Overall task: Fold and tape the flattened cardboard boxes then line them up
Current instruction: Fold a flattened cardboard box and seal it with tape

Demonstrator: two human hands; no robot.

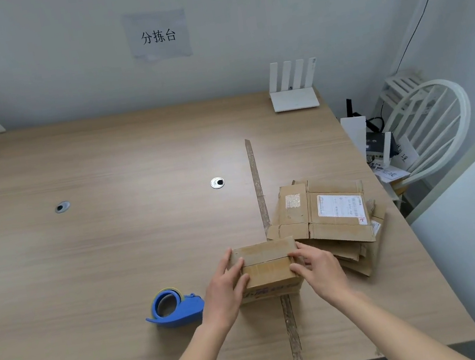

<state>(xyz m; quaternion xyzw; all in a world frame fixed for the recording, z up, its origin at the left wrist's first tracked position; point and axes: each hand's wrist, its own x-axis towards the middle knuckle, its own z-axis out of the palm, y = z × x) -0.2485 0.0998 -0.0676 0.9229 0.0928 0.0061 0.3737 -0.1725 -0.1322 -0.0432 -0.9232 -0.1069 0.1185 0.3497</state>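
Note:
A small folded cardboard box (267,269) stands on the wooden table (116,244) near the front, its two top flaps closed with a seam across the middle. My left hand (224,286) presses on its left end and my right hand (317,269) on its right end, fingers lying over the flaps. Behind and to the right lies a pile of flattened cardboard boxes (328,221), the top one bearing a white shipping label. A blue tape dispenser (175,307) rests on the table just left of my left hand.
A strip of old brown tape (257,186) runs front to back across the table, passing under the box. Two round cable holes (217,182) sit mid-table. A white router (294,91) stands at the back right. A white chair (432,132) with clutter is beyond the right edge.

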